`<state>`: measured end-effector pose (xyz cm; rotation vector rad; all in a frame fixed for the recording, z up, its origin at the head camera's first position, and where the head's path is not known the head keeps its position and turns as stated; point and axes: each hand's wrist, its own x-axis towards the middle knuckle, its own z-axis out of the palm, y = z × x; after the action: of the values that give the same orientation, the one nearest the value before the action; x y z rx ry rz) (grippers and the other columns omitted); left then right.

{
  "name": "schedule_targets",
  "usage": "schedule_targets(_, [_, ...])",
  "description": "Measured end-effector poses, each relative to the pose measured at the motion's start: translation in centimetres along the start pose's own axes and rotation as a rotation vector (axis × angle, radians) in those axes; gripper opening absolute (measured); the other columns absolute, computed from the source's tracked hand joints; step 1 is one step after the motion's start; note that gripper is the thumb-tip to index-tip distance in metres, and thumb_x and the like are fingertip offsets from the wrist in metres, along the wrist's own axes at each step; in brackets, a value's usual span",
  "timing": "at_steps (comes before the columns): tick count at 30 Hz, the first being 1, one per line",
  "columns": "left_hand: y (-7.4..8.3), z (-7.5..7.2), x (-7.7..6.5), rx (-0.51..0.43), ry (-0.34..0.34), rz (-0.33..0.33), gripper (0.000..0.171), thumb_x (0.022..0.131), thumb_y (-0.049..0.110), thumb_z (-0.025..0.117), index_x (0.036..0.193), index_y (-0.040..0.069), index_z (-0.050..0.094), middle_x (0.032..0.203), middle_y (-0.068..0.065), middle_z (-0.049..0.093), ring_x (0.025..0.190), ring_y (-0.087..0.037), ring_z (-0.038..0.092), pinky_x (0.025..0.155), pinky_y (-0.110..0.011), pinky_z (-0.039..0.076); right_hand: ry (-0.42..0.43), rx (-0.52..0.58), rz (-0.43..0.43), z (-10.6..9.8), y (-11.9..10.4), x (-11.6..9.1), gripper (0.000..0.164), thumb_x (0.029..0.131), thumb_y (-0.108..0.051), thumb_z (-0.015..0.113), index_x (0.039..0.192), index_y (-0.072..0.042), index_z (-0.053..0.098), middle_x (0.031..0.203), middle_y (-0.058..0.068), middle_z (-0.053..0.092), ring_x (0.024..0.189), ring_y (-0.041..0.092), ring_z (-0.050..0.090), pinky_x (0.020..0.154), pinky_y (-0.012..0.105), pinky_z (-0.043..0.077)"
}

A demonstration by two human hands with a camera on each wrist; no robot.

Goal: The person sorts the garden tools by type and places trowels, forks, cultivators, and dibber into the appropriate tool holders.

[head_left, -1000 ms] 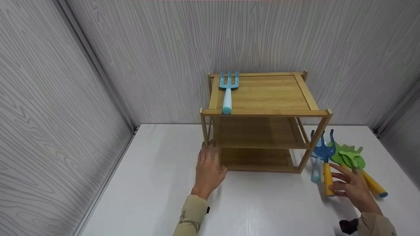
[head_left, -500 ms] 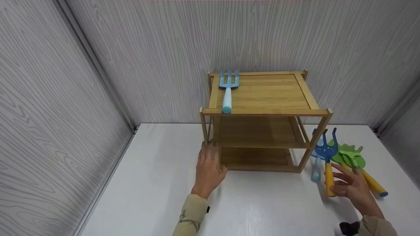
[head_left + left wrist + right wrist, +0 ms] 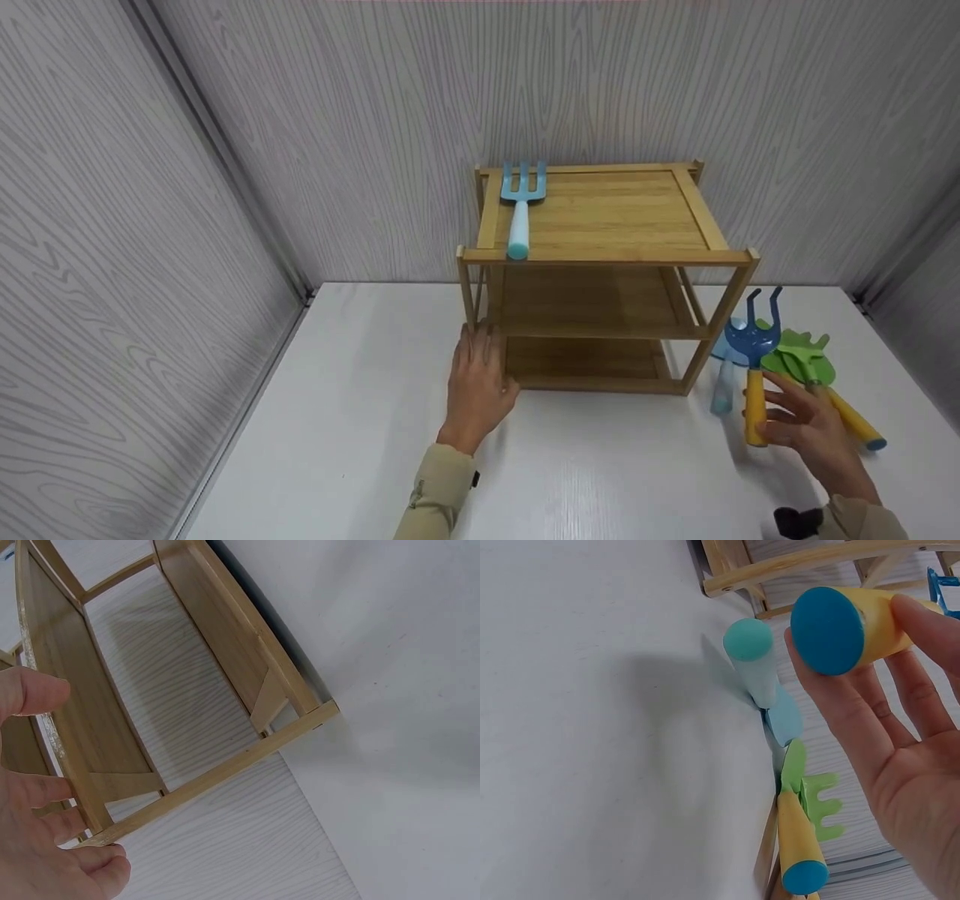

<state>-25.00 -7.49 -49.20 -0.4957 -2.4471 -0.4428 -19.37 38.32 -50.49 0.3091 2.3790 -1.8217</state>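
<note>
At the front left corner of the bamboo shelf rack [image 3: 600,259], my left hand [image 3: 476,394] holds on by the middle tier. The left wrist view shows the thumb [image 3: 37,690] at the tier's front and fingertips at the post. My right hand [image 3: 802,427] holds a toy hand rake by its yellow handle [image 3: 756,409], between thumb and fingers. Its blue head [image 3: 752,341] points away, tines up, raised over the table right of the rack. In the right wrist view the handle's blue end [image 3: 827,630] faces the camera. A light blue garden fork [image 3: 519,206] lies on the top tier's left side.
Right of the rack lie a light blue tool with a pale handle [image 3: 723,386] and green tools [image 3: 806,360], with a yellow handle [image 3: 855,420] among them. The lower tiers [image 3: 592,300] sit under the top. Grey wood-grain walls [image 3: 360,150] enclose the white table [image 3: 360,420].
The hand rake's head has swung slightly right and turned, so two tines show instead of three. My left hand, the rack and the fork have stayed put.
</note>
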Motion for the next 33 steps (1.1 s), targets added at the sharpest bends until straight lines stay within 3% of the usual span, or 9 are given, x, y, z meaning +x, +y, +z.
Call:
schedule_targets(5, [0.1, -0.2, -0.1, -0.011, -0.035, -0.015, 0.07, 0.081, 0.009, 0.069, 0.145, -0.006, 0.045, 0.15, -0.025, 0.041, 0.142, -0.048, 0.032, 0.116, -0.052, 0.03, 0.018, -0.014, -0.044, 0.1, 0.3, -0.1, 0.087, 0.087, 0.004, 0.068, 0.162, -0.016, 0.027, 0.155, 0.025, 0.017, 0.096, -0.001, 0.057, 0.084, 0.031, 0.057])
schedule_targets(7, [0.1, -0.2, -0.2, -0.009, -0.029, -0.013, 0.069, 0.081, 0.01, 0.069, 0.144, -0.006, 0.046, 0.15, -0.025, 0.041, 0.142, -0.049, 0.032, 0.116, -0.052, 0.031, 0.016, -0.002, -0.054, 0.1, 0.3, -0.2, 0.087, 0.088, 0.003, 0.069, 0.162, -0.017, 0.027, 0.153, 0.021, 0.022, 0.097, -0.002, 0.057, 0.084, 0.031, 0.057])
schedule_targets(11, [0.1, -0.1, -0.1, 0.001, 0.007, 0.0, 0.068, 0.079, 0.009, 0.07, 0.142, -0.006, 0.048, 0.147, -0.025, 0.043, 0.14, -0.049, 0.035, 0.114, -0.053, 0.033, -0.005, 0.055, -0.064, 0.0, 0.1, -0.4, 0.087, 0.088, 0.001, 0.072, 0.161, -0.019, 0.029, 0.13, -0.008, 0.055, 0.097, -0.002, 0.061, 0.085, 0.031, 0.058])
schedule_targets(15, [0.0, 0.1, -0.1, 0.005, 0.014, 0.006, 0.067, 0.08, 0.01, 0.07, 0.142, -0.006, 0.048, 0.147, -0.026, 0.044, 0.139, -0.049, 0.036, 0.114, -0.053, 0.034, -0.016, 0.095, -0.075, -0.1, 0.0, -0.7, 0.087, 0.089, -0.002, 0.074, 0.162, -0.02, 0.029, 0.112, -0.026, 0.06, 0.099, -0.001, 0.062, 0.085, 0.029, 0.057])
schedule_targets(26, [0.0, 0.1, -0.1, 0.01, 0.02, 0.01, 0.067, 0.08, 0.01, 0.07, 0.141, -0.005, 0.049, 0.146, -0.025, 0.044, 0.139, -0.049, 0.036, 0.113, -0.053, 0.034, -0.01, 0.18, -0.081, -0.1, 0.0, -1.2, 0.087, 0.089, 0.0, 0.073, 0.161, -0.024, 0.031, 0.113, -0.029, 0.061, 0.099, 0.0, 0.062, 0.084, 0.025, 0.055])
schedule_targets(33, [0.0, 0.2, 0.0, 0.008, 0.047, 0.02, 0.067, 0.078, 0.008, 0.069, 0.141, -0.006, 0.049, 0.146, -0.026, 0.045, 0.138, -0.05, 0.037, 0.113, -0.053, 0.035, -0.041, 0.323, -0.229, -0.1, -0.5, -1.5, 0.075, 0.09, 0.011, 0.067, 0.153, -0.025, 0.047, 0.117, -0.018, 0.068, 0.1, 0.005, 0.067, 0.081, 0.026, 0.057])
